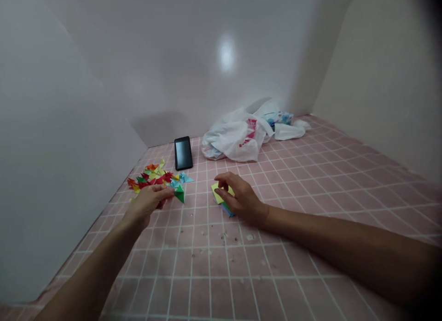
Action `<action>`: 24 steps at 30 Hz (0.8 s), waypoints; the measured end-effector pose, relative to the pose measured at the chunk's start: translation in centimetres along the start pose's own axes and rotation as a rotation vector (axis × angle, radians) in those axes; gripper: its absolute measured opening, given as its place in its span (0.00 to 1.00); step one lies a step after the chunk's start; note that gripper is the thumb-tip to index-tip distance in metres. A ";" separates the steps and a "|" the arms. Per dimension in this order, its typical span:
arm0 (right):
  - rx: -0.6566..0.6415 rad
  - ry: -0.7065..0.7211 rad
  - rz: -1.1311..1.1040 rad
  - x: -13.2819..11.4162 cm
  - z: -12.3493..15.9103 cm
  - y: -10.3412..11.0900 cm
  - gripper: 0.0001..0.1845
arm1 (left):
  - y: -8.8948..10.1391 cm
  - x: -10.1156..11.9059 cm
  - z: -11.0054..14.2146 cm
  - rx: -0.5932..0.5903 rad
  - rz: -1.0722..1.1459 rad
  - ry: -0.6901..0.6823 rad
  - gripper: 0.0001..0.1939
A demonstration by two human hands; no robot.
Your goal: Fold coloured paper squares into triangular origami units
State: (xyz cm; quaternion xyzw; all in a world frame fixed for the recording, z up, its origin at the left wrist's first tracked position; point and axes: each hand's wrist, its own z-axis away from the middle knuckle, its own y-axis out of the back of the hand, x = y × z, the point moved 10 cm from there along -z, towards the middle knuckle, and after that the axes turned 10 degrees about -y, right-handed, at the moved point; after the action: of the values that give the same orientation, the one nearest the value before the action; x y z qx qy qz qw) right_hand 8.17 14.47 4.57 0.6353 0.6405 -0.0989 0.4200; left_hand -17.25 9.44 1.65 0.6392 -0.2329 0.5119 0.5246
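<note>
Okay, left hand (149, 202): pinched shut on green folded paper (180, 195), beside colourful pile (157, 172) toward left edge of bench (193, 265).
Right hand (247, 199): fingers parted over paper stack (217, 195), can't tell if touching.
Pinch: could crush folds if too tight.

On the flat pink white-gridded surface (311, 183), multicoloured folded-paper heap (157, 174) at left, square yellow-topped paper stack (217, 196) to its right; behind the heap, black rectangular phone (183, 153); right of that, crumpled white plastic bag (231, 137).
</note>
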 end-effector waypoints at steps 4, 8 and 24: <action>-0.009 0.025 0.008 -0.1 0.1 -0.2 0.09 | 2.2 -2.3 0.6 -0.001 -0.053 0.076 0.19; -0.012 0.042 0.005 -0.5 0.1 -0.1 0.08 | 3.5 -4.0 0.9 0.018 -0.075 0.119 0.19; -0.031 -0.024 0.034 0.3 -0.1 -0.2 0.07 | 3.8 -3.9 0.8 0.035 -0.099 0.077 0.19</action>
State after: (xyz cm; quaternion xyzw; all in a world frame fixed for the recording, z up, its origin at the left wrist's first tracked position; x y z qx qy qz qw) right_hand 7.98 14.76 4.39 0.6383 0.6259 -0.0895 0.4390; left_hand -21.51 6.46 -0.13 0.6388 -0.1716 0.5135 0.5466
